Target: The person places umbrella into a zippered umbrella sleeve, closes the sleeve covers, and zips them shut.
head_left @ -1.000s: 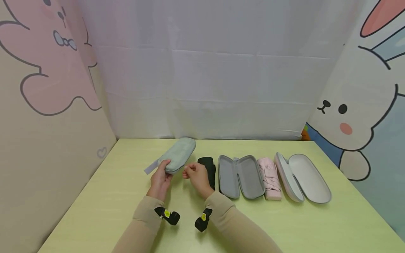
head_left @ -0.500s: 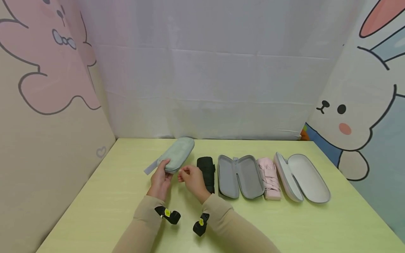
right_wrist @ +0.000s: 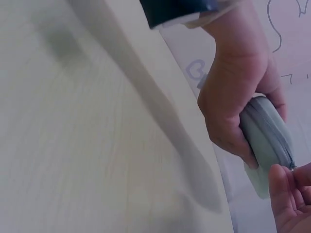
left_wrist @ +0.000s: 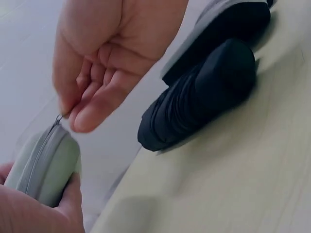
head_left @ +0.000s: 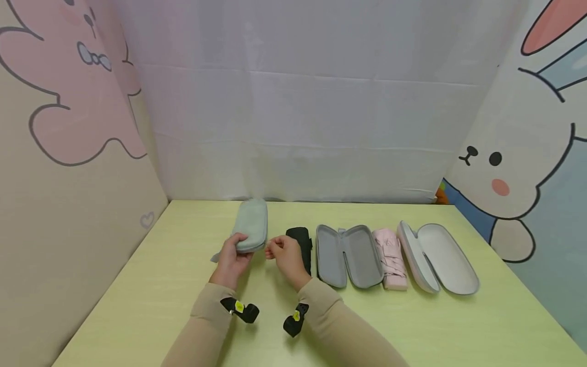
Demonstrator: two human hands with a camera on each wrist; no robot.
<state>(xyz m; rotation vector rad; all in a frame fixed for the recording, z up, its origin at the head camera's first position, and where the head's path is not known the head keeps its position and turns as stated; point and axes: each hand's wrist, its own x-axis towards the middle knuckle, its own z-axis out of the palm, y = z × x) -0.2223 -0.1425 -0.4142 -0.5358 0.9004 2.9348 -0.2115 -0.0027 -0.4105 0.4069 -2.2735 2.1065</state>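
My left hand (head_left: 231, 260) grips the near end of a pale green zip case (head_left: 252, 224), thumb on top, holding it above the table. The case looks closed, with a grey zipper (left_wrist: 41, 155) running around its side. Thumb and finger of my right hand (head_left: 289, 257) pinch the small metal zipper pull (left_wrist: 59, 119) at the case's near right corner; the other fingers are curled. In the head view the wrist strap (head_left: 214, 258) of the case shows just left of the left hand. A black folded umbrella (head_left: 299, 244) lies partly behind the right hand.
Right of the black umbrella lie an open grey case (head_left: 362, 255), a pink folded umbrella (head_left: 392, 260) and an open white-lined case (head_left: 447, 257), in a row on the pale green table (head_left: 137, 306). A white cloth backdrop (head_left: 298, 168) stands behind the table.
The green case has turned from leaning right to nearly straight ahead, its strap now mostly hidden. My right hand moved left to the case's corner, then slightly back to the right.
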